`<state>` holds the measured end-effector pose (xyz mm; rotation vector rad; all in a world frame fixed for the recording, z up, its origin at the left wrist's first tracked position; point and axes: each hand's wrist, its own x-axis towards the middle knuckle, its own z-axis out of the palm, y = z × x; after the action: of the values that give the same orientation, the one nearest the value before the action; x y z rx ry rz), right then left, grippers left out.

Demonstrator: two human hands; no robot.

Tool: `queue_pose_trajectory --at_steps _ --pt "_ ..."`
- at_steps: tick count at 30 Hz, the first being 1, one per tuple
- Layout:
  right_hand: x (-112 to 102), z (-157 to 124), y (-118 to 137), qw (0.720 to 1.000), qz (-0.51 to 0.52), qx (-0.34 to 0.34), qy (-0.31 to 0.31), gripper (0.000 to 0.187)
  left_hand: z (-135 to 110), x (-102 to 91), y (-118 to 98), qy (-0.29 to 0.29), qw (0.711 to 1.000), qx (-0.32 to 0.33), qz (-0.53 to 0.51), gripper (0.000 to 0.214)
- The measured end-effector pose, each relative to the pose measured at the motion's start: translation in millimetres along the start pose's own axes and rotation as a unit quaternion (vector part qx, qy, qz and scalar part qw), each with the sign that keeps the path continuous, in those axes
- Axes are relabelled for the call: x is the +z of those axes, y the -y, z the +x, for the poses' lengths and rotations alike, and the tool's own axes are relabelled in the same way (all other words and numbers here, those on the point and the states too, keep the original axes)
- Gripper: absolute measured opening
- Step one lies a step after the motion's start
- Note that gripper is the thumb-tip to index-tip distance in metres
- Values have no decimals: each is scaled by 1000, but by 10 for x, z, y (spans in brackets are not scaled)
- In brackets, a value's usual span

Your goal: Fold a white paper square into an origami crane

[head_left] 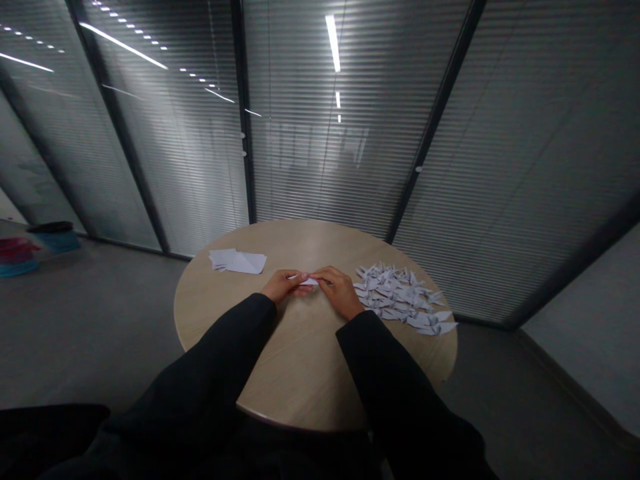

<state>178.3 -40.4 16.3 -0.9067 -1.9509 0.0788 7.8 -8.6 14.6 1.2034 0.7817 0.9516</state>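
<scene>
1. Left hand (285, 285) and right hand (341, 291) together, fingertips pinching folded white paper (309, 282) between them, seemingly to keep the crease tight; paper held just above the round wooden surface (300, 360), near its middle;
2. Folded paper cranes (400, 298) heaped just beside right hand, apparently kept aside to leave working room;
3. Loose white paper sheets (239, 261) left of the hands, within easy reach;
4. Glass partition with slatted blinds (320, 147) beyond the surface;
</scene>
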Motion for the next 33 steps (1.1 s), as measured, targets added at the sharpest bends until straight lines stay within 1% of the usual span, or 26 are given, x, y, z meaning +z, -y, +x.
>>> queue_pose_trajectory --at_steps 4,9,11,15,17,20,23,29,33 --pt "-12 4 1 1000 -5 2 8 32 4 -5 7 -5 1000 5 -9 16" --pt "-5 13 30 1000 1 20 -2 31 39 -38 21 3 1000 29 9 24" --pt "4 15 40 999 19 38 -13 27 53 -55 18 6 998 51 26 30" --pt "10 20 36 992 62 100 -47 24 55 -76 3 13 991 109 73 41" --pt "7 23 27 989 68 120 -48 22 47 -80 2 12 986 132 105 43" --pt "8 22 19 988 74 131 -36 18 37 -82 11 15 974 164 155 43" --pt "20 18 14 988 78 126 -33 18 28 -78 18 19 961 194 197 39" --pt "32 15 -12 987 79 139 -36 17 -18 -58 -6 12 943 229 242 32" --pt "36 19 -28 982 99 154 -35 17 -36 -65 -25 -5 930 241 276 28"
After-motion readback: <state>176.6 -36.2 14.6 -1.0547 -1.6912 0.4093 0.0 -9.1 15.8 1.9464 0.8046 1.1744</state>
